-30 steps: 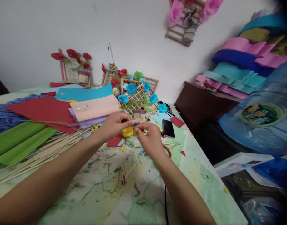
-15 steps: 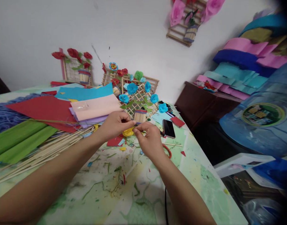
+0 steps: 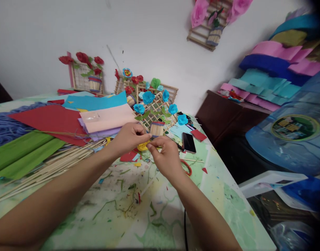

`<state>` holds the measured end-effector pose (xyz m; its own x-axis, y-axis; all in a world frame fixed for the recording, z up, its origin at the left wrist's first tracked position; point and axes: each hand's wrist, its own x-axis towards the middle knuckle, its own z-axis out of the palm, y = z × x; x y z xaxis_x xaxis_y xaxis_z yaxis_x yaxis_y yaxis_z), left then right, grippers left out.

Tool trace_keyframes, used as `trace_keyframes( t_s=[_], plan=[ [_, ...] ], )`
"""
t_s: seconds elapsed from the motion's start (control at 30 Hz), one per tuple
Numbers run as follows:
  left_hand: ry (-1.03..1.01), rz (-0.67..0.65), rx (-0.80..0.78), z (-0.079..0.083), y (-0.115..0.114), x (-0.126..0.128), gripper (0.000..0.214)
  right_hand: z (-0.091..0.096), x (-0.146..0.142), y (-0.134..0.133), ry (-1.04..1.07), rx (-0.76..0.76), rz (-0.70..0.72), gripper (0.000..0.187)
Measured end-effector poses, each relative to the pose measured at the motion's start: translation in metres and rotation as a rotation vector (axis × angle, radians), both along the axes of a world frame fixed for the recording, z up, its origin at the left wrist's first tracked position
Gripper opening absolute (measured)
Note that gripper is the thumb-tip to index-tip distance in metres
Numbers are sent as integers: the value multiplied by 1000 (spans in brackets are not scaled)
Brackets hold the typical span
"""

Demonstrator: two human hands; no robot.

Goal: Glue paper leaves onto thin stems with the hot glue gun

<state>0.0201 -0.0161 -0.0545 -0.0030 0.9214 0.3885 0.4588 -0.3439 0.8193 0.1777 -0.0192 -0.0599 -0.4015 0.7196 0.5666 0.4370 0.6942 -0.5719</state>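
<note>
A yellow paper flower (image 3: 142,146) shows in the gap between my two hands, partly covered by the fingers. My left hand (image 3: 129,138) is closed in a pinch along its top, thumb stretched toward the right. From the other side my right hand (image 3: 165,153) pinches at the flower's right edge, thumb and forefinger together. The exact part that each hand grips is hidden. Just behind the fingertips stands a small stick basket (image 3: 157,129) with a red and blue rim, fixed to a bamboo lattice (image 3: 149,120) bearing blue paper flowers (image 3: 148,97).
Left lie bamboo sticks (image 3: 63,158), green paper (image 3: 26,153), red paper (image 3: 48,122) and blue yarn (image 3: 8,122). Right of my hands are a phone (image 3: 188,142) and orange-handled scissors (image 3: 186,168). Scraps litter the tablecloth (image 3: 212,216). A water bottle (image 3: 288,132) stands beyond the table's right edge.
My right fingertips have shifted very slightly left across the yellow paper flower. Both hands otherwise keep their pinch; the whole view has moved a little.
</note>
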Motion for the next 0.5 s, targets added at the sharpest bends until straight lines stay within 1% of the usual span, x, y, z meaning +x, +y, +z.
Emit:
trace_keyframes(
  t_s=[0.17, 0.23, 0.37, 0.43, 0.5],
  plan=[
    [-34, 18, 27, 2, -3, 2, 43, 1, -1, -1, 2, 3, 5, 16],
    [-73, 1, 2, 3, -4, 3, 44, 2, -1, 0, 7, -8, 3, 17],
    [-160, -124, -97, 2, -3, 4, 34, 3, 0, 4, 36, -72, -31, 16],
    [-174, -179, -99, 1, -2, 4, 28, 4, 0, 5, 40, -96, -43, 15],
    [-176, -196, -86, -1, -2, 4, 26, 5, 0, 6, 35, -101, -54, 16]
  ],
)
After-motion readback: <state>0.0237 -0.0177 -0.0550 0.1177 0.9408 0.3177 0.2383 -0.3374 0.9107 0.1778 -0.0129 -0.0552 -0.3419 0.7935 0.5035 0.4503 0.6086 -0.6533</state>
